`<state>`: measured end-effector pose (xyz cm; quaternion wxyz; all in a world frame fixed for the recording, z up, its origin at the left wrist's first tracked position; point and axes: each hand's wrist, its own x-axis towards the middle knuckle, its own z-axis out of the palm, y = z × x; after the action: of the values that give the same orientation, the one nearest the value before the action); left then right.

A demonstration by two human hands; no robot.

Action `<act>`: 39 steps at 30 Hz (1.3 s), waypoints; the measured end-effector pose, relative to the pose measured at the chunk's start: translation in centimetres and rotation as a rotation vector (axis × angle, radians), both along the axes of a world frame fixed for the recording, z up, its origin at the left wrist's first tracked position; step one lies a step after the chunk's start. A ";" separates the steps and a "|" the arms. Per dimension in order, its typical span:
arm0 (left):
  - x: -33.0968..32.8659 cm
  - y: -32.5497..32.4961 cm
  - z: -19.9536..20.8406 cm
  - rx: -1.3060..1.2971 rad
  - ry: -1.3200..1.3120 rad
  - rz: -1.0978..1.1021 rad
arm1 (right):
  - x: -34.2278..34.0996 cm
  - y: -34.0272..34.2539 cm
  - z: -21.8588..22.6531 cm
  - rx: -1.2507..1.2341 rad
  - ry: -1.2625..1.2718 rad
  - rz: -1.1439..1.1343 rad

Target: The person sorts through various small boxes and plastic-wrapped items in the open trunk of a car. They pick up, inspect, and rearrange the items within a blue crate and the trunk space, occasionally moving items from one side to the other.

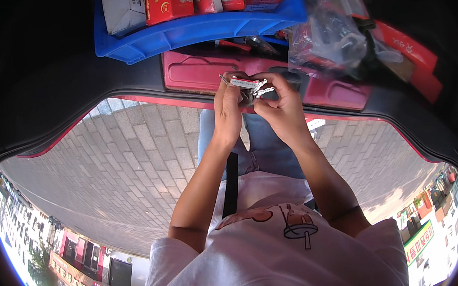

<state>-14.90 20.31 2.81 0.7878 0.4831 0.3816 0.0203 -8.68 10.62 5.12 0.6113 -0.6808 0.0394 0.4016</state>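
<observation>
Between my two hands, at the sill of an open car boot, is a bunch of keys [261, 91] with silvery blades. A small red-and-white tag [243, 82] is on the bunch. My left hand [228, 112] is closed on its left side, near the tag, and a thin metal piece sticks up by the fingers. From the right, my right hand [285, 106] pinches the bunch with thumb and curled fingers, key blades pointing toward its palm. A dark part of the bunch between the thumbs is too small to make out.
Ahead stands a blue plastic crate [205, 32] holding several red and white boxes [169, 5]. Clear plastic bags [328, 40] and a red flat package [408, 50] lie to its right. Below is the boot's red sill [197, 73]; grey paving [144, 143] surrounds my legs.
</observation>
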 end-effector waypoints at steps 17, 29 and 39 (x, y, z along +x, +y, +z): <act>-1.7 -1.5 -1.5 -0.053 -0.246 -0.090 | -0.6 -2.6 0.4 -0.002 -0.323 -0.205; -1.5 -0.6 -3.4 -0.048 -0.115 -0.283 | 0.2 -3.2 1.0 -0.180 -0.758 -0.037; -0.4 0.8 -3.4 -0.271 -0.139 -0.446 | 2.3 -2.6 1.2 -0.126 -0.648 -0.095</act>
<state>-15.28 21.15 -0.59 0.8546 0.4428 0.2101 -0.1717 -6.36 8.02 6.35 0.5665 -0.8072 -0.1007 0.1320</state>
